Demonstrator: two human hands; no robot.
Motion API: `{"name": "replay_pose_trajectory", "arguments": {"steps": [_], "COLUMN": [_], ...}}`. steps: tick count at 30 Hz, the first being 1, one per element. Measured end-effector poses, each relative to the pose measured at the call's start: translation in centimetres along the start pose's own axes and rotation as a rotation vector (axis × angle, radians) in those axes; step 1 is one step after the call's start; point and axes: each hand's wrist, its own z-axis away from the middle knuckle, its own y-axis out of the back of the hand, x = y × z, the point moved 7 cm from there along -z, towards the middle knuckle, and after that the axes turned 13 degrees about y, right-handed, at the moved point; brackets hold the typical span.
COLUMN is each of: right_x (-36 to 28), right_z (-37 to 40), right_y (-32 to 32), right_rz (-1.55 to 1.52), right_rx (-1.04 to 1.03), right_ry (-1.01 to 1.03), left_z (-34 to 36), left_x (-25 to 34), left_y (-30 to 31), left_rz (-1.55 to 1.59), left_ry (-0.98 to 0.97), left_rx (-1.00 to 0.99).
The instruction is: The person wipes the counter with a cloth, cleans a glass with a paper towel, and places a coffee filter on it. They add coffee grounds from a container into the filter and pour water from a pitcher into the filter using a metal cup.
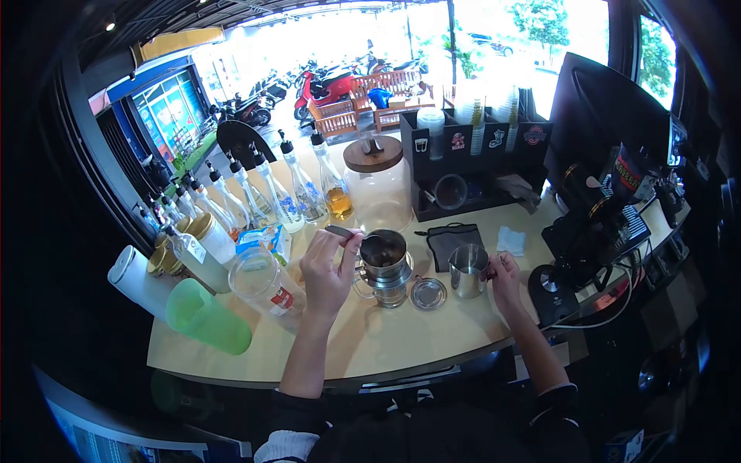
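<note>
Counter [401, 339] bare along front edge; left hand [328, 274] clasping spoon [340, 231] over filter [384, 258]; right hand [503, 276] seemingly gripping jug [466, 272]

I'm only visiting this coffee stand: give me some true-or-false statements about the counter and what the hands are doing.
1. The left hand holds a spoon over the metal coffee filter. True.
2. The right hand holds a bottle. False: it grips the steel pitcher by its handle.
3. The round metal lid sits on the filter. False: it lies on the counter, between filter and pitcher.
4. The big glass jar has a wooden lid. True.
5. The green cup stands upright. False: it lies on its side.
</note>
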Motion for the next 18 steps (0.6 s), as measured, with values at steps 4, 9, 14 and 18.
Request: {"name": "replay_pose_trajectory", "arguments": {"steps": [4,9,14,18], "right_x": [0.8,-7.1,-16.0,-17.7], "right_z": [-1.1,-2.8,-1.6,-0.4], "right_y": [0.4,-3.6,-16.0,-22.0], "right_rz": [0.054,1.028,0.504,0.365], "right_rx": [-0.106,-0.235,-0.582,-0.860], "right_ry": [-0.010,0.580,0.509,0.493], "left_z": [0.0,-0.4,-0.5,-0.3], "left_x": [-0.2,1.4,3.0,4.2], "left_y": [-0.3,-0.3,-2.0,-2.5], "left_rz": [0.015,-0.037,-0.102,-0.151], "left_ry": [0.020,-0.090,-0.229,-0.320], "left_rx": [-0.038,-0.050,-0.121,-0.196]}}
